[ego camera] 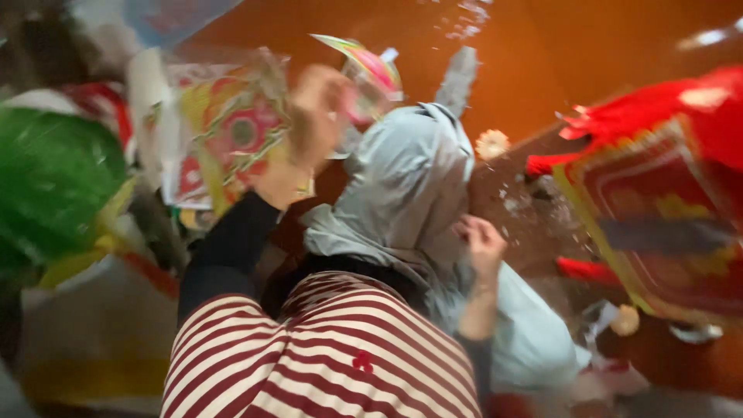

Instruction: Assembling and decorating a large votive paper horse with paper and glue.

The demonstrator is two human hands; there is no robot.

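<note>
Head view, nearest: my red-and-white striped top [325, 364] fills the bottom of the frame, one garment, with dark sleeves on both arms.
Grey cloth: one crumpled grey piece [406, 186] hangs just past my chest, between my two hands.
Right hand: my right hand [481, 244] is loosely curled at the cloth's right edge, fingers bent and touching the fabric; blur hides whether it truly pinches it.
Left hand: my left hand [313, 108] is raised higher and farther, closed around something at the cloth's upper left; what it grips is blurred.
Beyond: one pink-and-green paper piece [371, 66], one round green shape [50, 178] at left, one red-and-gold decorated object [658, 201] at right.
Farthest: orange-brown surface [542, 46].
</note>
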